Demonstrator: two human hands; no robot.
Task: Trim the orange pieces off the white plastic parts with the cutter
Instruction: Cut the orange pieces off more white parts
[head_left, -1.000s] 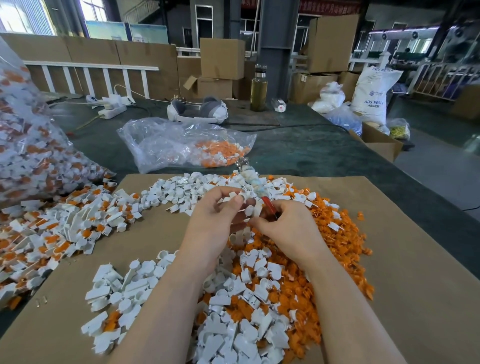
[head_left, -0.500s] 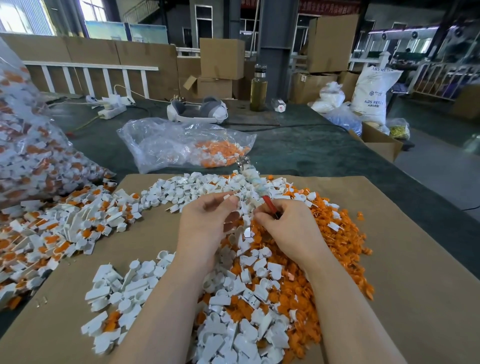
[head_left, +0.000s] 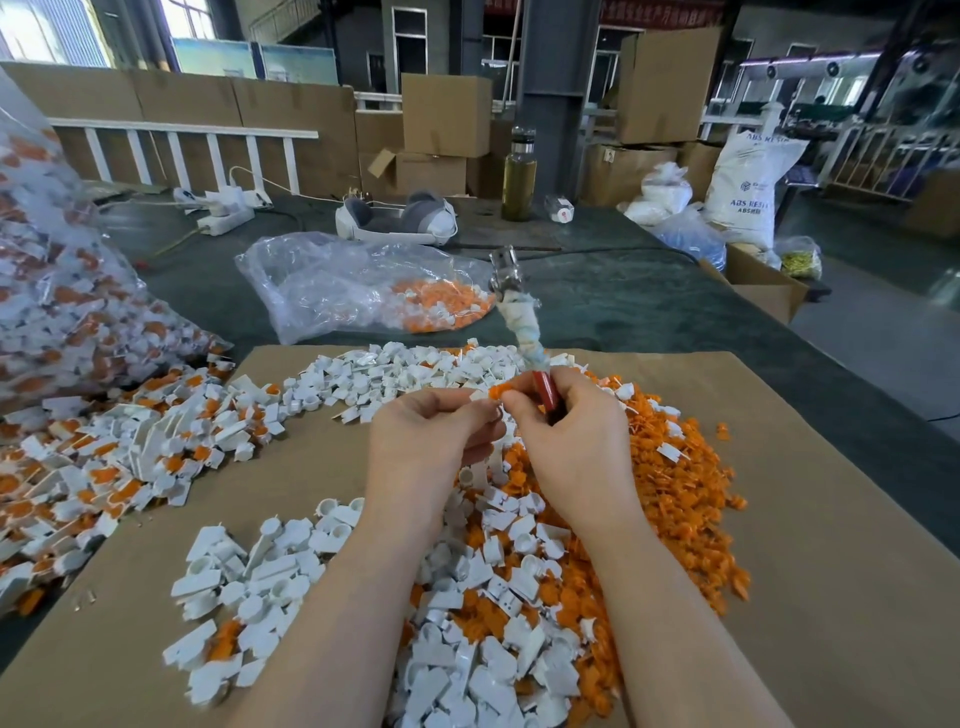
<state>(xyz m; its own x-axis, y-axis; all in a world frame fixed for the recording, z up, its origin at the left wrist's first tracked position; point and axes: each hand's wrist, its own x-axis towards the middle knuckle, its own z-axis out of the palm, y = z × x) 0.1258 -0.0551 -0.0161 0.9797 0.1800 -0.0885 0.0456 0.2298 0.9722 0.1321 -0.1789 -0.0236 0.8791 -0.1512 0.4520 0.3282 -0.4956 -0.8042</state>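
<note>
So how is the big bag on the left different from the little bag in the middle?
The left bag bulges full of white-and-orange parts; the middle bag lies slack and mostly empty. The left bag holds mixed colours; the middle bag holds mainly orange pieces at one end. Both are clear plastic.

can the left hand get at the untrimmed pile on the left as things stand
Probably yes, once freed. The left hand is pinching a white part, but the untrimmed pile lies open on the cardboard to its left, with nothing between.

On the cardboard sheet (head_left: 810, 545) before you, untrimmed parts (head_left: 104, 457) lie left, offcuts (head_left: 685, 499) right — the bag (head_left: 358, 286) behind them.
</note>
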